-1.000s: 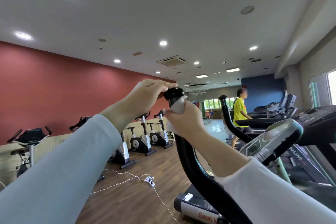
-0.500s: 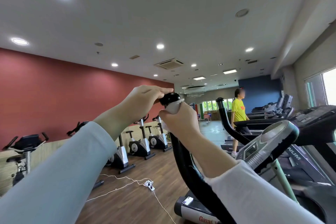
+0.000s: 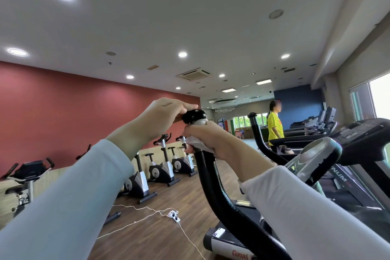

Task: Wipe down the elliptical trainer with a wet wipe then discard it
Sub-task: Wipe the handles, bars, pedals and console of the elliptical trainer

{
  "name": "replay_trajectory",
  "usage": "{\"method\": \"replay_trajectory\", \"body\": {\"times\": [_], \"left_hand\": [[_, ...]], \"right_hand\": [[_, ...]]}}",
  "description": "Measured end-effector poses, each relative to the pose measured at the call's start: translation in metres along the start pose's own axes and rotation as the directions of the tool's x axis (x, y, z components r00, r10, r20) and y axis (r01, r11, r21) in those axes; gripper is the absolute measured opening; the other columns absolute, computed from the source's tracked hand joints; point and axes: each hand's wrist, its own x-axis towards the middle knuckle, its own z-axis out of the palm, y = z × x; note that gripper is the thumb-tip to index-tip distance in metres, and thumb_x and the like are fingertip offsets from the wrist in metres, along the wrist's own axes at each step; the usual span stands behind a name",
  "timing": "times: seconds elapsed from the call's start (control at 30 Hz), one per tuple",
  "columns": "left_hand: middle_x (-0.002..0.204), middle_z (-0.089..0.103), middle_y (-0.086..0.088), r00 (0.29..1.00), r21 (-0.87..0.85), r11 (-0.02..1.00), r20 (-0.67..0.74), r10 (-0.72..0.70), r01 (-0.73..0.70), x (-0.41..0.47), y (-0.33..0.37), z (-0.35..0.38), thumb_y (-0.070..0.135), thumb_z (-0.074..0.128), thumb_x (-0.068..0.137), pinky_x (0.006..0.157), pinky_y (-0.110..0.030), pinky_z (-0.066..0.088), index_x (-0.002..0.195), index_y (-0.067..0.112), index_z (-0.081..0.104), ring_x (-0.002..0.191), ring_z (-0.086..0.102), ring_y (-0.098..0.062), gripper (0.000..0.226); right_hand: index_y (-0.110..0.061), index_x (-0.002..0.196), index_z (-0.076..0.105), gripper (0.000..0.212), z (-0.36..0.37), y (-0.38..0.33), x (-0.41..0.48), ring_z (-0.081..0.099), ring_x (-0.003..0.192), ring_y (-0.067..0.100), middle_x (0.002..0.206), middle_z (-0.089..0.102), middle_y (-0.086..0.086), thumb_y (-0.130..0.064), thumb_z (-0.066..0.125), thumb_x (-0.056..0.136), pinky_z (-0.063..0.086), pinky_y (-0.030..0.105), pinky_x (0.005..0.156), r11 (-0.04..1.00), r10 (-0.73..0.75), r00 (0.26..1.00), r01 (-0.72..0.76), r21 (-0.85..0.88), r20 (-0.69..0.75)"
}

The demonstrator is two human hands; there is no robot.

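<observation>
Head camera looks up along a gym floor. At far left an exercise bike (image 3: pixel 27 173) stands against the red wall (image 3: pixel 63 101), with a row of upright bikes (image 3: pixel 162 167) further along it. A pale left sleeve (image 3: pixel 73 196) runs up to the left hand (image 3: pixel 163 115), whose fingers curl over the black end cap (image 3: pixel 194 115) at the top of the near handlebar (image 3: pixel 210 186) and grasp it. Just under the cap the white wet wipe (image 3: pixel 198 144) is wrapped around the bar. The right hand (image 3: pixel 213 138) is clenched around wipe and bar together, with a crumpled edge sticking out below the fingers and a bit of white showing above them. On the wooden floor below, a white power strip (image 3: pixel 174 216) lies on its cord. The near handlebar curves down to the base of the elliptical trainer (image 3: pixel 228 245), white with red lettering. To the right rises the second handlebar (image 3: pixel 260 141), apart from both hands, and behind it a person in a yellow shirt (image 3: pixel 274 129) stands among the treadmills. The trainer's grey console (image 3: pixel 314 157) sits beside the right sleeve (image 3: pixel 306 207). A dark treadmill console (image 3: pixel 363 133) and a bright window (image 3: pixel 377 97) fill the far right.
</observation>
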Motion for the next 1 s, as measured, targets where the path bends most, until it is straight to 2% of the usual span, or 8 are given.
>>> {"method": "replay_trajectory", "body": {"times": [0.1, 0.2, 0.3, 0.4, 0.5, 0.6, 0.83, 1.0], "left_hand": [[0.113, 0.069, 0.013, 1.000, -0.015, 1.000, -0.013, 0.006, -0.006, 0.000, 0.001, 0.000, 0.023, 0.041, 0.080, 0.110, -0.034, 0.036, 0.109, 0.023, 0.072, 0.114, 0.058, -0.002, 0.042], [0.113, 0.069, 0.012, 1.000, 0.003, 1.000, -0.027, 0.003, -0.003, 0.000, 0.001, 0.001, 0.019, 0.041, 0.086, 0.110, -0.033, 0.036, 0.110, 0.022, 0.072, 0.114, 0.058, -0.002, 0.039], [0.111, 0.070, 0.013, 0.998, 0.034, 0.999, -0.057, 0.005, -0.003, -0.001, 0.001, 0.004, 0.023, 0.041, 0.082, 0.109, -0.033, 0.037, 0.107, 0.026, 0.073, 0.113, 0.058, -0.002, 0.040], [0.110, 0.069, 0.014, 0.997, 0.060, 0.998, -0.072, 0.008, -0.003, 0.000, 0.004, 0.006, 0.022, 0.043, 0.084, 0.108, -0.033, 0.038, 0.101, 0.031, 0.074, 0.112, 0.058, -0.002, 0.037], [0.111, 0.069, 0.015, 0.998, 0.083, 0.997, -0.067, 0.007, -0.002, -0.002, 0.006, 0.005, 0.020, 0.042, 0.087, 0.108, -0.033, 0.038, 0.100, 0.034, 0.073, 0.112, 0.057, 0.000, 0.036], [0.113, 0.068, 0.014, 0.997, 0.085, 0.996, -0.074, 0.009, -0.003, -0.004, 0.007, 0.006, 0.019, 0.042, 0.088, 0.109, -0.032, 0.037, 0.104, 0.032, 0.072, 0.114, 0.056, 0.000, 0.036], [0.122, 0.064, 0.012, 0.997, 0.118, 0.993, -0.067, 0.029, -0.021, -0.008, 0.009, 0.007, 0.014, 0.041, 0.093, 0.104, -0.019, 0.035, 0.113, 0.029, 0.069, 0.117, 0.053, 0.003, 0.037], [0.120, 0.065, 0.013, 0.996, 0.124, 0.992, -0.077, 0.038, -0.028, -0.007, 0.007, 0.009, 0.016, 0.041, 0.093, 0.107, -0.023, 0.033, 0.113, 0.029, 0.069, 0.118, 0.052, 0.002, 0.037]], "right_hand": [[-0.013, 0.088, 0.058, 0.016, 0.014, 0.010, 0.003, 0.059, 0.064, 0.013, 0.076, 0.061, -0.001, -0.019, 0.067, 0.077, 0.058, 0.030, 0.062, 0.958, -0.177, 0.928, 0.086, -0.275, -0.328], [-0.016, 0.093, 0.053, 0.019, 0.023, 0.016, 0.002, 0.058, 0.065, 0.007, 0.075, 0.059, -0.005, -0.021, 0.067, 0.080, 0.049, 0.020, 0.053, 0.861, -0.382, 0.807, 0.134, -0.490, -0.451], [-0.014, 0.094, 0.053, 0.018, 0.023, 0.017, 0.003, 0.058, 0.062, 0.007, 0.072, 0.059, -0.004, -0.019, 0.064, 0.081, 0.049, 0.020, 0.051, 0.834, -0.421, 0.791, 0.145, -0.533, -0.444], [-0.012, 0.085, 0.053, 0.011, 0.015, 0.010, 0.001, 0.054, 0.057, 0.007, 0.069, 0.057, -0.004, -0.014, 0.062, 0.079, 0.047, 0.019, 0.051, 0.894, -0.299, 0.880, 0.124, -0.430, -0.369], [-0.002, 0.092, 0.057, 0.014, 0.006, 0.002, -0.006, 0.061, 0.054, 0.015, 0.069, 0.059, 0.005, -0.005, 0.060, 0.078, 0.054, 0.025, 0.056, 0.994, -0.078, 0.992, 0.070, -0.081, -0.095], [-0.002, 0.093, 0.057, 0.014, 0.000, -0.001, -0.007, 0.066, 0.059, 0.020, 0.073, 0.062, 0.010, -0.004, 0.059, 0.080, 0.057, 0.032, 0.067, 1.000, -0.008, 0.998, 0.009, -0.024, 0.068], [-0.012, 0.087, 0.070, 0.038, -0.010, 0.009, -0.012, 0.065, 0.078, 0.013, 0.087, 0.070, 0.004, -0.048, 0.077, 0.075, 0.055, 0.030, 0.079, 0.918, -0.202, 0.958, 0.112, -0.381, -0.204], [-0.006, 0.089, 0.069, 0.057, -0.024, 0.019, -0.030, 0.059, 0.071, 0.010, 0.081, 0.065, 0.001, -0.061, 0.066, 0.076, 0.047, 0.018, 0.062, 0.913, -0.103, 0.969, 0.003, -0.408, -0.223]]}}
